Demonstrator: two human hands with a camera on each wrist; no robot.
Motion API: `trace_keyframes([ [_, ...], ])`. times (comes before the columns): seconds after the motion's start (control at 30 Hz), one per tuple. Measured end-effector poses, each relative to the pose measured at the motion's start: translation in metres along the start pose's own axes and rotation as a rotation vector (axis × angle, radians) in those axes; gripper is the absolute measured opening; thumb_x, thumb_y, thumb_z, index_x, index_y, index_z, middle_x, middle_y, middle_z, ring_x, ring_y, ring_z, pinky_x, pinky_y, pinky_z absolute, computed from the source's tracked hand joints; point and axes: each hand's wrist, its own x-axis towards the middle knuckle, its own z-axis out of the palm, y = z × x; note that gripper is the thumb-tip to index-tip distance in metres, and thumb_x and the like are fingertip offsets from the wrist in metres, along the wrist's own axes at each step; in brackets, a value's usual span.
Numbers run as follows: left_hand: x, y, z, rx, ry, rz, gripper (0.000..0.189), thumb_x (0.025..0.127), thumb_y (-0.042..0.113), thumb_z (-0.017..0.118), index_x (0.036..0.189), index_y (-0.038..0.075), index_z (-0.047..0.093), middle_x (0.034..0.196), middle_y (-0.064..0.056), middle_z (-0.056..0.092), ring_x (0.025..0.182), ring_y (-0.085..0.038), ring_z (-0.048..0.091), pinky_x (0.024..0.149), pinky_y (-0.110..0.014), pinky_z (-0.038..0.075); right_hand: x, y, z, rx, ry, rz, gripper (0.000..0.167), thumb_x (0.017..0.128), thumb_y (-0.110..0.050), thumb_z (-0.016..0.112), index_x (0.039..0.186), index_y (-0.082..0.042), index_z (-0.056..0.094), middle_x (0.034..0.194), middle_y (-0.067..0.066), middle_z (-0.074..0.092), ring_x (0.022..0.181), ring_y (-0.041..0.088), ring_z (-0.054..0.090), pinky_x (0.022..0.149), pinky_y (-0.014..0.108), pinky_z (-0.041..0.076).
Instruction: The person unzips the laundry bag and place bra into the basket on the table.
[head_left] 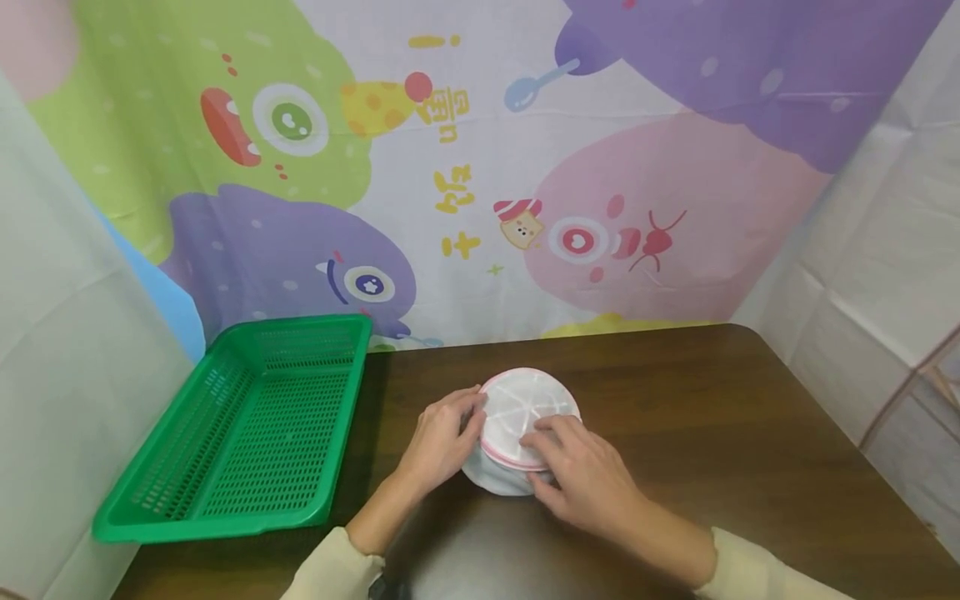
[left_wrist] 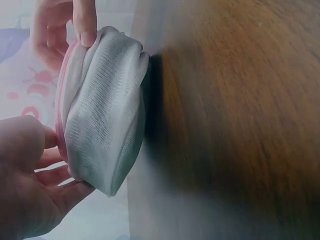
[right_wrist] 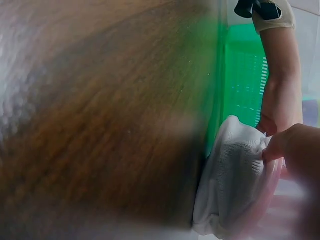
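Observation:
A round white mesh laundry bag (head_left: 525,404) with a pink zip around its top edge stands on the brown table (head_left: 675,400). My left hand (head_left: 441,442) grips its left side, fingers at the rim. In the left wrist view, the thumb and fingers of that hand bend round the edge of the bag (left_wrist: 102,110), whose soft side wall is creased. From the right, my right hand (head_left: 588,475) pinches the near right rim, thumb against the side and fingers over the lid. The right wrist view shows its thumb pressing into the mesh (right_wrist: 232,170); its other fingers are blurred.
A green plastic basket (head_left: 273,442) with slotted walls stands left of the bag, by the table's left edge. Behind the table hangs a cloth (head_left: 465,292) printed with cartoon monsters. Pale fabric (head_left: 847,333) closes off the right side.

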Motion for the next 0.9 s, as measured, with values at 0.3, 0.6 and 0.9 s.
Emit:
trace_keyframes([
  [0.3,-0.004,0.001,0.001,0.012,-0.008,-0.017,0.033,0.109,0.012,0.068,0.137,-0.004,0.077,0.152,-0.022,0.073,0.143,-0.042,0.071,0.121,-0.056,0.056,0.001,0.006,0.003,-0.019,0.020,-0.006,0.042,0.077,-0.018,0.094,0.115,-0.018,0.076,0.122,0.006,0.074,0.112,0.024,0.075,0.080,0.039,0.067],
  [0.6,-0.008,0.003,0.002,0.010,-0.022,-0.052,0.038,0.106,0.013,0.069,0.139,-0.003,0.076,0.160,-0.020,0.068,0.147,-0.043,0.068,0.124,-0.057,0.054,0.006,0.011,0.002,-0.008,-0.053,0.040,0.040,0.081,-0.012,0.091,0.118,-0.018,0.076,0.126,0.007,0.075,0.116,0.026,0.075,0.080,0.042,0.067],
  [0.9,-0.011,0.002,0.004,0.030,-0.009,-0.071,0.038,0.104,0.016,0.072,0.138,-0.001,0.078,0.161,-0.018,0.068,0.145,-0.041,0.070,0.121,-0.055,0.057,0.007,0.016,0.003,0.006,-0.055,0.034,0.039,0.080,-0.008,0.087,0.116,-0.017,0.077,0.125,0.006,0.075,0.116,0.026,0.075,0.077,0.041,0.066],
])
